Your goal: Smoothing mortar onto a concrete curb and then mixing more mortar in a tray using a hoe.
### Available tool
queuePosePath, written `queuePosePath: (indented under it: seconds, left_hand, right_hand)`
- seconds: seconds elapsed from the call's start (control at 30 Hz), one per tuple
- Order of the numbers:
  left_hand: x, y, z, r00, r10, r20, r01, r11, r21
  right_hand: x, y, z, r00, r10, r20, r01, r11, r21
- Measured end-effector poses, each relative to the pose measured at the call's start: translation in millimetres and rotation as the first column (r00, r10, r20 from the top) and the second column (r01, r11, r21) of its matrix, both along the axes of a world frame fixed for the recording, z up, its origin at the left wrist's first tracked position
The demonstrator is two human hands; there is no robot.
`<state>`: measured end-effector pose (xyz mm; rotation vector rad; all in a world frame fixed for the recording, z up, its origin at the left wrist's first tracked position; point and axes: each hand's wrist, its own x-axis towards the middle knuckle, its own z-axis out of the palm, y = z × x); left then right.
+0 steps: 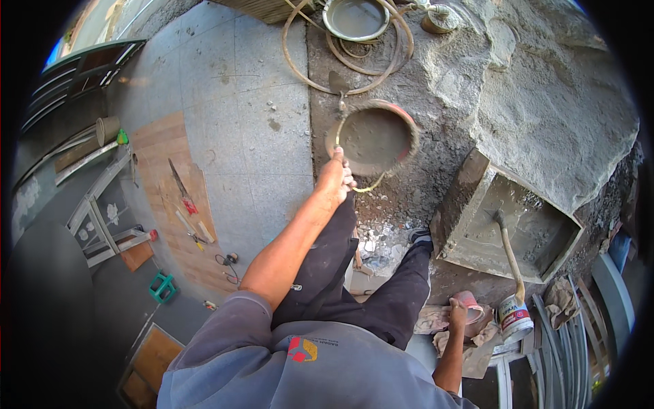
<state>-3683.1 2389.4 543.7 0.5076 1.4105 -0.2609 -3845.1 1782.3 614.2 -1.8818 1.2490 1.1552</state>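
Note:
My left hand [335, 178] is shut on the thin yellowish wire handle [338, 129] of a round bucket [411, 121] filled with wet grey mortar; the bucket is at the edge of the dirty concrete. A trowel [338, 84] lies just beyond the bucket. My right hand [457, 315] is low at the right, gripping a pinkish round container [471, 300] among crumpled paper sacks. My dark trouser legs and one shoe [420, 236] stand between the two hands.
A square mixing trough [470, 184] with mortar holds a long-handled hoe [509, 249]. A printed can [514, 317] stands beside it. A sand heap [552, 95] fills the far right. A second bucket [355, 18] and hose coil [294, 61] lie beyond. Tools rest on a wooden board [167, 146]; a green stool [162, 287] stands left.

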Motion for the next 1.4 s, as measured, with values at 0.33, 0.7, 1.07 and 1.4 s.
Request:
queuePosePath:
  seconds: [0.33, 0.7, 1.07, 1.4]
  left_hand:
    - [-13.7, 212.8, -62.9, 0.982, 0.117, -0.149, -0.090, 0.981, 0.174]
    - [-109.6, 329.4, -199.7, 0.938, 0.040, -0.344, 0.073, 0.948, 0.309]
    - [-188.4, 328.2, -195.7, 0.891, -0.116, -0.440, 0.389, 0.695, 0.605]
    - [-130.1, 394.7, -171.7, 0.977, 0.118, -0.180, -0.086, 0.981, 0.176]
  right_hand:
    - [116.2, 160.3, 10.4, 0.991, 0.031, 0.126, -0.047, 0.991, 0.129]
    - [216.8, 293.2, -1.4, 0.903, 0.352, 0.247, -0.397, 0.902, 0.167]
    - [305.9, 504.5, -203.5, 0.746, 0.592, 0.304, -0.661, 0.603, 0.446]
    - [258.0, 628.0, -400.1, 0.383, 0.871, 0.308, -0.893, 0.264, 0.365]
